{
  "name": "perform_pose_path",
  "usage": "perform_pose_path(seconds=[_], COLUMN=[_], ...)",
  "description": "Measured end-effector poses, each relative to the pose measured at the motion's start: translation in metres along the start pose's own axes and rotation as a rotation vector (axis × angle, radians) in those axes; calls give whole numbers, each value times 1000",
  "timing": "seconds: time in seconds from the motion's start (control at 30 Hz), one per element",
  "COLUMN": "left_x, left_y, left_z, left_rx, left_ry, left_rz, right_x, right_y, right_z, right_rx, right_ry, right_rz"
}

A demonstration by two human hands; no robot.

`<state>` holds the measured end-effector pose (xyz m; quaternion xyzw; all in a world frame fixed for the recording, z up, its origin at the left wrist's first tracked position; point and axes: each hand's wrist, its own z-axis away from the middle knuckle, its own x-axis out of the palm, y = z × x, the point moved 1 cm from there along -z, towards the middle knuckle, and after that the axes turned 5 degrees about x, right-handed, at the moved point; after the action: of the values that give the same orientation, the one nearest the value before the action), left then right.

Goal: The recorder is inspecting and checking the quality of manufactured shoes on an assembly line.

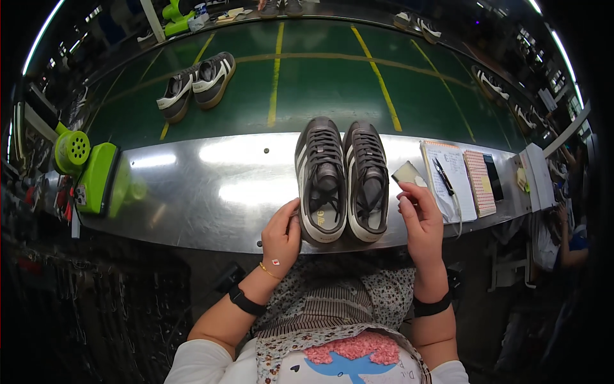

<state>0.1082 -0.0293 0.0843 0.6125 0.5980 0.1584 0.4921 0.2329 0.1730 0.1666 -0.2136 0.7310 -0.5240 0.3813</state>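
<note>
A pair of dark grey sneakers with white side stripes stands side by side in front of me, toes pointing away: the left shoe (320, 179) and the right shoe (366, 182), both laced. My left hand (281, 235) is at the outer heel side of the left shoe, its fingers stretched out and apparently touching it, not gripping. To the right of the pair, my right hand (422, 221) has loosely bent fingers with a gap between thumb and fingers, and nothing shows in it. Just beyond its fingertips lies a small pale block (407, 174).
The shoes stand on a shiny metal ledge (192, 192) before a green belt (320, 83) with yellow lines. Another pair of sneakers (198, 86) sits on it. A notebook (451, 179) with a pen (442, 176), a dark phone (493, 176) and a green device (96, 176) flank me.
</note>
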Motion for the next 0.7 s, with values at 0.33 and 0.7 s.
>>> perform_pose_path(seconds=[0.33, 0.7], left_x=[-3, -8], left_y=[-3, -28], left_z=[4, 19], left_rx=[-151, -376], left_ry=[-11, -17], left_rz=[189, 453], right_x=[71, -22], right_y=[-32, -45], right_z=[-2, -19], right_rx=[-107, -28], right_ry=[-560, -347], right_rz=[933, 71])
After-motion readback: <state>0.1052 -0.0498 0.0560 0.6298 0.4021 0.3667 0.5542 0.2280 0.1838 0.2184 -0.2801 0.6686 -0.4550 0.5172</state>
